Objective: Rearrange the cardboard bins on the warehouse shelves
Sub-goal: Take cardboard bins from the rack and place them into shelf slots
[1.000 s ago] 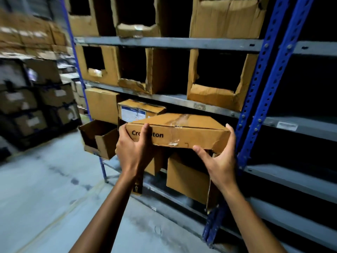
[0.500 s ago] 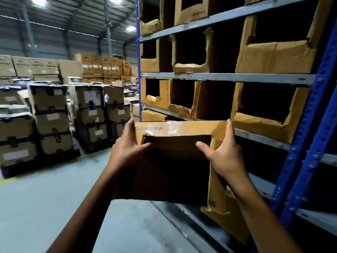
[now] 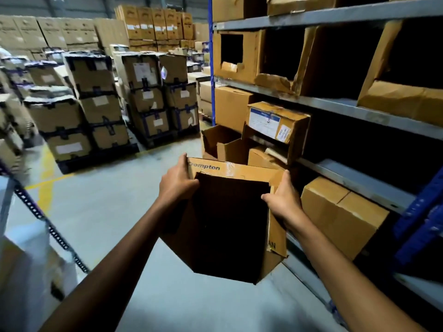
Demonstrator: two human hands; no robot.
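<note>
While I watch from the head camera, both hands hold the cardboard bin (image 3: 230,219) off the floor, just left of the shelf rack (image 3: 335,105), its dark opening facing me. My left hand (image 3: 176,185) grips the bin's top left corner, thumb hooked over the cut-out edge. My right hand (image 3: 284,203) grips the right edge, fingers (image 3: 286,179) curled round the torn flap. A labelled box (image 3: 275,121) sits on the rack; stacked cartons (image 3: 100,97) stand well left of it.

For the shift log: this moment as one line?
left hand: grips Crompton bin | right hand: grips same bin | bin: held off shelf
</note>
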